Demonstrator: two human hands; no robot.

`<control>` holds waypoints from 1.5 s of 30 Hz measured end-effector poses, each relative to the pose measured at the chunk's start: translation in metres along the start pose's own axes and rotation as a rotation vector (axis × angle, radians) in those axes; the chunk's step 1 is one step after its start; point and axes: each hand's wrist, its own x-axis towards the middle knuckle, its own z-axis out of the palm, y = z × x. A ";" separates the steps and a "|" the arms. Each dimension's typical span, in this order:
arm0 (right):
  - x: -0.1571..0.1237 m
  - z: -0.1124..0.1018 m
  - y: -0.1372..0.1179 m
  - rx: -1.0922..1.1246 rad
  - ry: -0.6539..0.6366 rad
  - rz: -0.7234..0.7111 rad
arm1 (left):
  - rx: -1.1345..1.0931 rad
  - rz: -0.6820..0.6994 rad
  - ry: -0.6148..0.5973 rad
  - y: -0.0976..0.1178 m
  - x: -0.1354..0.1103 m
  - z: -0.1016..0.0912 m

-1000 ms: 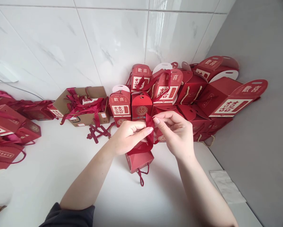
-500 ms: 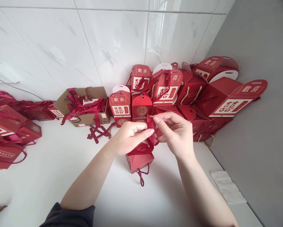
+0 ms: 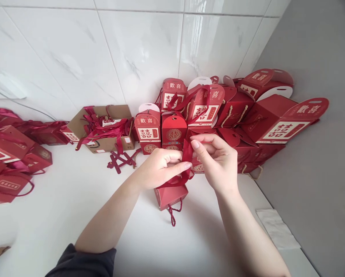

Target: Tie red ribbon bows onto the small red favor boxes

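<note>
A dark red ribbon (image 3: 187, 150) runs between my two hands at the middle of the view. My left hand (image 3: 160, 167) pinches it between thumb and fingers. Thumb and forefinger of my right hand (image 3: 220, 163) are closed at the ribbon's upper part. Below them, a small red gift box (image 3: 172, 195) rests on the white table, with a twisted dark red cord handle (image 3: 173, 215) hanging from its front. The ribbon loops down over this box, and my hands cover part of both.
Many red gift boxes (image 3: 148, 130) are stacked against the tiled wall (image 3: 143, 46). An open cardboard box (image 3: 111, 144) holds ribbons and tags. More red boxes (image 3: 9, 181) crowd the left. Red cut-out pieces (image 3: 120, 161) lie on the table (image 3: 82, 200). A white cloth or paper (image 3: 276, 227) sits at right.
My right hand has shifted slightly right along with the ribbon's upper end. My left hand keeps its pinch. The whole view has moved a little.
</note>
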 end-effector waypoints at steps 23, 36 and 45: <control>-0.005 0.016 -0.048 0.117 -0.128 -0.142 | 0.283 0.222 -0.336 -0.061 -0.011 -0.031; 0.001 0.012 -0.041 -0.002 -0.068 -0.142 | -0.136 0.067 -0.250 -0.097 -0.016 0.012; 0.015 0.010 -0.041 -0.016 -0.003 -0.171 | -0.266 0.014 -0.226 -0.089 -0.010 0.022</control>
